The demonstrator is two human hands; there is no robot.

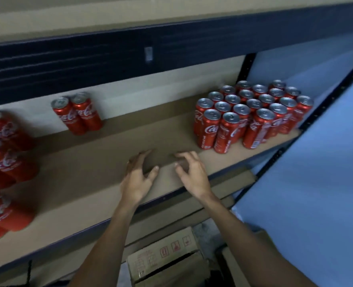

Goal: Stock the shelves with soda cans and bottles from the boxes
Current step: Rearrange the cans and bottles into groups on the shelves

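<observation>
- Shelf board (pixel 88 183): brown, runs under both hands. The hands are over its front edge, mid-span.
- Blue panel (pixel 316 183): to the right of the right hand, well apart, past the dark perforated upright.
- Upper beam (pixel 88 59): dark blue, above and beyond both hands.
- Can block (pixel 254 112): red soda cans, upright, packed tight in rows. It's on the shelf beyond and to the right of the right hand, near but not touching.
- Left can group (pixel 1 162): red cans at the frame edge, far to the left of the left hand. Blurred, count unclear.
- Cardboard box (pixel 165 255): below the shelf, under and between the forearms, top flaps parted. Contents not visible.
- Can pair (pixel 77 112): two red cans side by side and touching, at the back of the shelf, beyond and to the left of the left hand.
- Left hand (pixel 137 179): holds nothing, fingers loosely curled, thumb out to the right. Contact with the board: cannot tell.
- Right hand (pixel 192 175): holds nothing, fingers spread and loosely bent. It's just beside the left hand with a gap between them. Board contact: cannot tell.
- Small pale tag (pixel 148 53): on the beam, straight above the hands. Unreadable.
</observation>
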